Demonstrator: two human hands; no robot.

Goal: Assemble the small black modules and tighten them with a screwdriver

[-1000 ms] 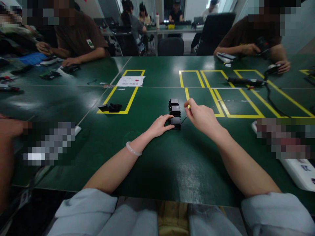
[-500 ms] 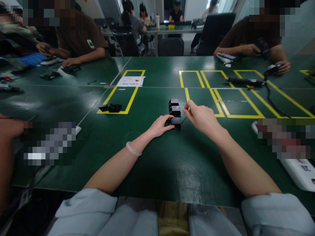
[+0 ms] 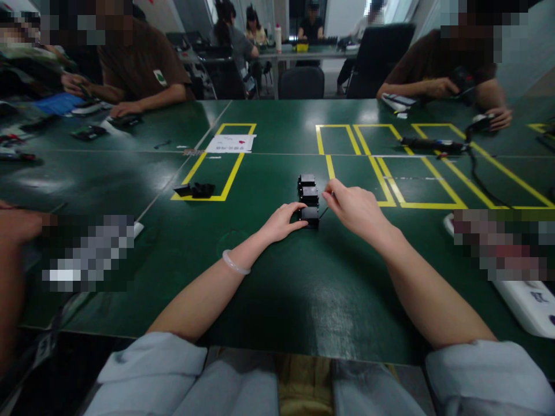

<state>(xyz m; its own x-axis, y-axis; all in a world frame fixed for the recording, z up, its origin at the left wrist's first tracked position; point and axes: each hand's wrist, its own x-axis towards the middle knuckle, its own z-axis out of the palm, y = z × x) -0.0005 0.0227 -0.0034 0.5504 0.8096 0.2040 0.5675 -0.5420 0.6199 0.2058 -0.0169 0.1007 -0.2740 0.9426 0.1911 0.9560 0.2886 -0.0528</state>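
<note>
Three small black blocks stand in a row on the green table (image 3: 269, 277). My left hand (image 3: 281, 222) has its thumb and fingers closed on the left side of the nearest black block (image 3: 309, 216). The middle block (image 3: 309, 194) and the farthest block (image 3: 307, 179) lie just beyond it. To the right, my right hand (image 3: 353, 208) pinches a thin dark tool (image 3: 324, 212), whose tip points down-left at the nearest block's right edge. Whether the tip touches the block is too small to tell.
Yellow tape outlines (image 3: 234, 177) mark the table, with a black part (image 3: 195, 190) in the left one and a white paper (image 3: 230, 143) above it. A black cylindrical tool (image 3: 433, 144) lies right. White power strips (image 3: 531, 306) flank my arms. People sit opposite; an arm (image 3: 13, 260) shows at left.
</note>
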